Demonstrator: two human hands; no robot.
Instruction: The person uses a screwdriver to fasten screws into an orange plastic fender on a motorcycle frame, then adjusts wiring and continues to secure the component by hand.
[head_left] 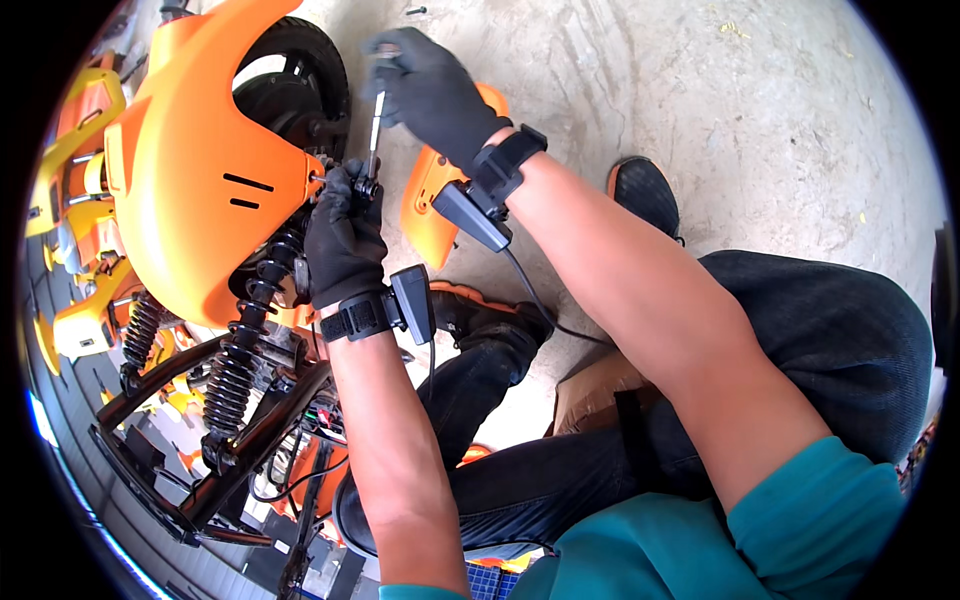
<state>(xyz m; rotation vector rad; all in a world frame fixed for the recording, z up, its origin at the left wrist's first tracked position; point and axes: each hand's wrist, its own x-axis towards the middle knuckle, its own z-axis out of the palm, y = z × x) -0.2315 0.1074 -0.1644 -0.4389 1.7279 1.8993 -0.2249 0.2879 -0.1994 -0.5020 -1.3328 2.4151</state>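
Note:
An orange body panel (190, 170) with two dark slots belongs to a vehicle at my left. My right hand (425, 95), in a black glove, is closed round the handle end of a ratchet wrench (376, 130) and is slightly blurred. The wrench's silver shaft runs down to its dark head beside the panel's pointed corner. There my gloved left hand (345, 240) has its fingers closed about the head. A thin metal piece (318, 178) shows between that hand and the panel corner; its tip is hidden. Both wrists carry black straps with small boxes and cables.
A loose orange panel (430, 205) lies on the concrete floor (780, 130) just right of my hands. Below the vehicle's panel are a black coil spring shock (235, 375), frame tubes and cables. A wheel (310, 60) stands behind it. A small bolt (416, 11) lies farther off.

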